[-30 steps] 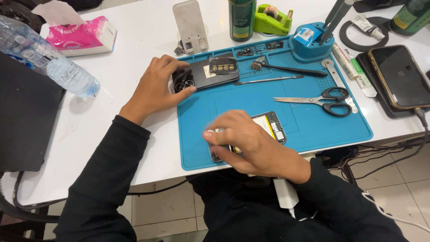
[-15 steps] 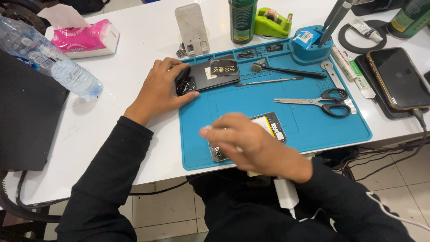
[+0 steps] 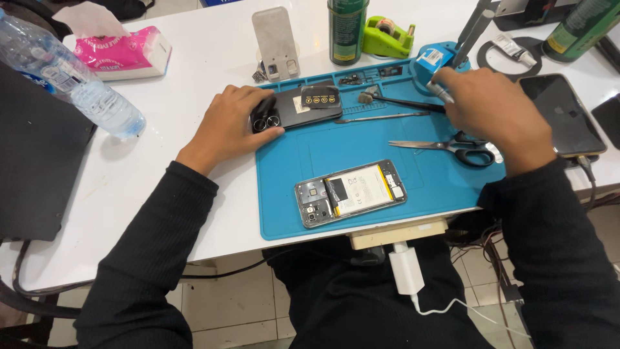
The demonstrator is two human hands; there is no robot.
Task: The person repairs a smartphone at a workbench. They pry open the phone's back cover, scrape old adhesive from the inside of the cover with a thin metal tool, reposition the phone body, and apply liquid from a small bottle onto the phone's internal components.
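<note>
Item: my right hand point(image 3: 494, 116). Half a second ago it lay over the opened phone point(image 3: 351, 192) at the near edge of the blue mat point(image 3: 361, 145); it has moved to the mat's far right corner, grip pinching a slim metal tool point(image 3: 440, 92) beside the blue holder point(image 3: 431, 61).

Item: opened phone, now uncovered, flat on the mat, battery up.

Item: my left hand point(image 3: 232, 126), unchanged, fingers curled on the black back cover point(image 3: 302, 106) at the mat's far left edge.

Item: scissors point(image 3: 452, 146), just beneath my right hand.
</note>
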